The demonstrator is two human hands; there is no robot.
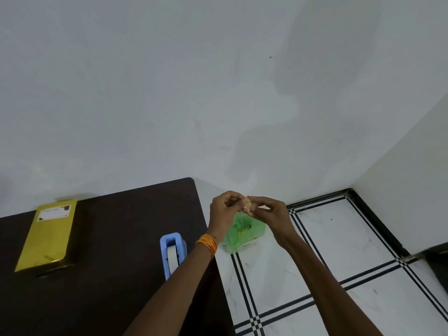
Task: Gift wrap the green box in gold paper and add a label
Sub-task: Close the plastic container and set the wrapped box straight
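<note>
One scrap [247, 204], maybe paper, in left hand [224, 209], right hand [271, 212], one gold-wrapped box [48, 234]

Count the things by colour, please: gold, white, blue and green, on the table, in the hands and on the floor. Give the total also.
Gold: 2 (wrapped box, paper scrap)
White: 1 (label)
Blue: 1 (tape dispenser)
Green: 1 (bin bag)
Total: 5
</note>
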